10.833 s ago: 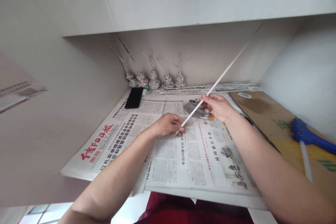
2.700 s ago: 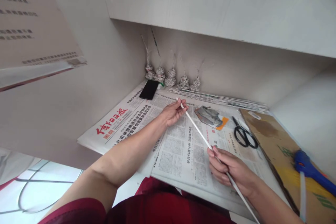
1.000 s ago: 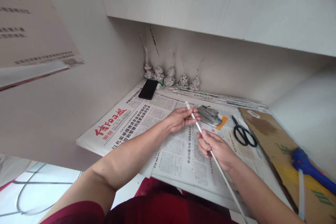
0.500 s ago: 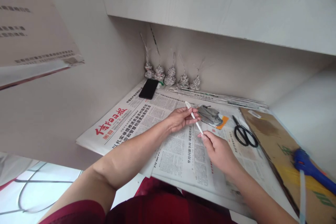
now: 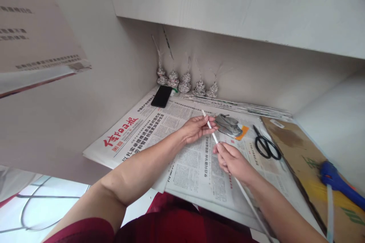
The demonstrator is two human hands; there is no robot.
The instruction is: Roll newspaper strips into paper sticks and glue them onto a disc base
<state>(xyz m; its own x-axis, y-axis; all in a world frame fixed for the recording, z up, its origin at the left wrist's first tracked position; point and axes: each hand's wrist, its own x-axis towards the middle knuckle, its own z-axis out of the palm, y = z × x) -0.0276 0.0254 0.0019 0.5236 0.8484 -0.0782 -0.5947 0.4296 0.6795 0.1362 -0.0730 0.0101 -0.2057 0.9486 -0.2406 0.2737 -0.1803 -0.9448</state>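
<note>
A thin white rolled-paper tube (image 5: pixel 212 131) slants between my two hands above the newspaper (image 5: pixel 185 163). My left hand (image 5: pixel 197 128) pinches it near its upper end between thumb and fingers. Lower down, my right hand (image 5: pixel 232 159) is closed around the tube, thumb and forefinger on it. A long pale length comes out below my right hand and runs down along the forearm, leaving the view at the bottom. Just beyond the fingers lies a grey printed cutout (image 5: pixel 228 124) with an orange edge.
Black scissors (image 5: pixel 266 146) lie right of my hands, near flattened cardboard (image 5: pixel 288 140) with a blue glue gun (image 5: pixel 336 180) on it. A bundle of paper sticks (image 5: pixel 236 106), several woven paper gourds (image 5: pixel 185 82) and a black phone (image 5: pixel 161 97) are at the back, under a low overhang (image 5: pixel 228 7).
My right hand has shifted slightly up and left along the tube, nearer my left hand. A long pale length now shows below my right hand. My left hand stays in place.
</note>
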